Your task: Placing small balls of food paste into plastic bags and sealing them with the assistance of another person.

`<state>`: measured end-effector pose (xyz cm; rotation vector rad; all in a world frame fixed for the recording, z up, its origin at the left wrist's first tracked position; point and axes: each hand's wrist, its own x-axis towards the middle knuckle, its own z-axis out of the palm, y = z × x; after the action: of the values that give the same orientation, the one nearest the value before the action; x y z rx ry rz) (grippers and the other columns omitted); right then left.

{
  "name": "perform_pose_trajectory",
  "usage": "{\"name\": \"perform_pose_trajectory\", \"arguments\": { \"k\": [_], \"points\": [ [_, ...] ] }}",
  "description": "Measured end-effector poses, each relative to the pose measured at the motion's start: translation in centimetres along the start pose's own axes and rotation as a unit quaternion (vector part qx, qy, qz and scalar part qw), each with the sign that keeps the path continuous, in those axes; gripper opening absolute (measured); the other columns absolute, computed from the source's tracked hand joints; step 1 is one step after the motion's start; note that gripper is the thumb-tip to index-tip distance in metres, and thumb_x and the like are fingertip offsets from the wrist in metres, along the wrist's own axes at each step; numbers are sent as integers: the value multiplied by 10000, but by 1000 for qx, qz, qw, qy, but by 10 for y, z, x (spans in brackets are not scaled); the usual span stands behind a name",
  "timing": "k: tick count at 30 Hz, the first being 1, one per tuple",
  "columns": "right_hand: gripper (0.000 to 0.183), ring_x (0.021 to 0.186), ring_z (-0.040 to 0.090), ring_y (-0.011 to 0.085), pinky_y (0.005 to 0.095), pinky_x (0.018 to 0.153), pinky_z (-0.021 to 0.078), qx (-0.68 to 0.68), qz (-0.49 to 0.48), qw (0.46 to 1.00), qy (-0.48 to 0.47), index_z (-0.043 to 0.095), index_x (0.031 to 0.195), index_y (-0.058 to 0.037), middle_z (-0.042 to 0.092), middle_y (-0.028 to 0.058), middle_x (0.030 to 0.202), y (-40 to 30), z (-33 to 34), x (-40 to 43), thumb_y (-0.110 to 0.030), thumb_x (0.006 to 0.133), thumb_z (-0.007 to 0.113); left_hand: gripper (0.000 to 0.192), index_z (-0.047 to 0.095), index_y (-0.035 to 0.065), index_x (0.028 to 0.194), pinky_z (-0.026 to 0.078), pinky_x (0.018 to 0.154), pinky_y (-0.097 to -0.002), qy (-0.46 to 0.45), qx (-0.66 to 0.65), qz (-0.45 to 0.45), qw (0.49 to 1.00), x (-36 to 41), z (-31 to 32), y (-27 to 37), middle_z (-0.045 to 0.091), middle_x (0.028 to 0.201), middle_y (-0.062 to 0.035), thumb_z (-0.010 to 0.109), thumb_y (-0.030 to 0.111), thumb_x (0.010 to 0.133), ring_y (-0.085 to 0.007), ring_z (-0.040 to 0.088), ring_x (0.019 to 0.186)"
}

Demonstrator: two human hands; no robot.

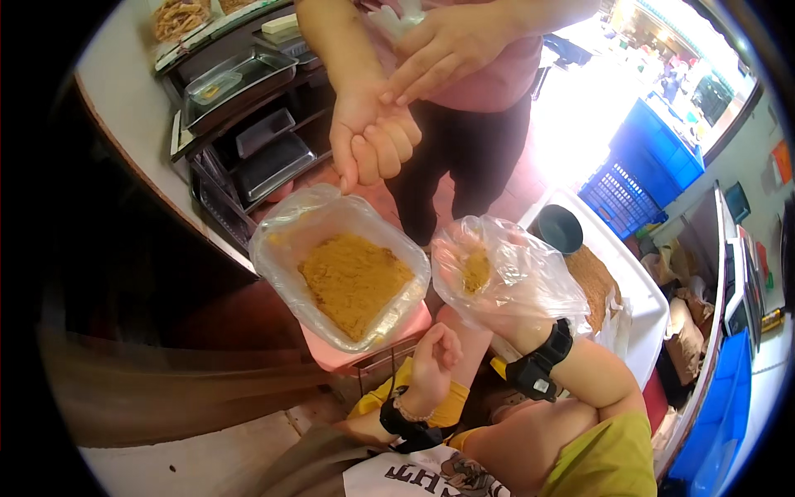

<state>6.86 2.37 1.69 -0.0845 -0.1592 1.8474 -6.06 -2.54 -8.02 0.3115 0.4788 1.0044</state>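
My right hand (456, 258) is covered by a clear plastic bag (534, 273), palm up, with a small heap of yellow powder (477, 271) on the palm. Loosely curled and empty, my left hand (438, 351) is below it, near a pink base (335, 357). On that base stands a rectangular tub lined with clear plastic (270, 245), holding a wide bed of yellow-brown powder (354, 279). Another person stands opposite; their fist (379, 146) is just above the tub's far rim, and their other hand (450, 46) touches that wrist.
At right, a white tray (646, 310) holds a dark bowl (559, 228) and brown granular material (593, 279). Blue plastic crates (646, 155) stand beyond it. A rack with metal trays (239, 87) is at upper left. My bent legs (528, 435) are below the bag.
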Motion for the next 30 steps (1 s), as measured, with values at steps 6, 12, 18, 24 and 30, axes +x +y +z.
{"name": "perform_pose_trajectory", "arguments": {
  "k": [6,12,18,24,30],
  "points": [
    [422,1182,470,255,365,1014,365,-660,-109,743,-13,503,1232,-30,518,128,1271,-1,0,-5,-328,934,499,297,399,97,712,293,569,-241,-12,7,6,1000,-1,-6,-3,375,611,-7,381,243,970,-108,353,568],
    [175,789,568,152,266,672,474,-117,-7,985,129,604,1007,-62,619,39,956,3,15,3,-200,900,589,280,373,96,706,290,562,-254,13,-8,-6,1000,-1,-4,-3,319,592,-4,428,228,947,-112,321,559],
    [258,577,471,80,209,460,359,-177,9,972,156,523,754,-117,547,-36,714,3,6,5,-305,917,592,272,380,98,703,295,559,-255,44,-22,-15,999,1,-3,-1,325,591,-2,426,215,944,-110,325,554],
    [178,717,488,136,263,651,447,248,58,945,207,536,1068,-107,504,5,846,0,-31,4,-216,928,530,281,381,96,694,294,563,-257,52,-19,-25,998,2,-4,-2,328,578,-2,422,216,944,-114,328,548],
    [326,1047,557,234,347,906,475,-278,-8,958,76,500,1224,-89,574,84,1089,-1,-30,-13,-255,944,493,287,389,97,688,290,565,-267,42,-21,-23,999,2,-7,-3,331,565,-3,410,215,949,-118,328,544]
  ]
}}
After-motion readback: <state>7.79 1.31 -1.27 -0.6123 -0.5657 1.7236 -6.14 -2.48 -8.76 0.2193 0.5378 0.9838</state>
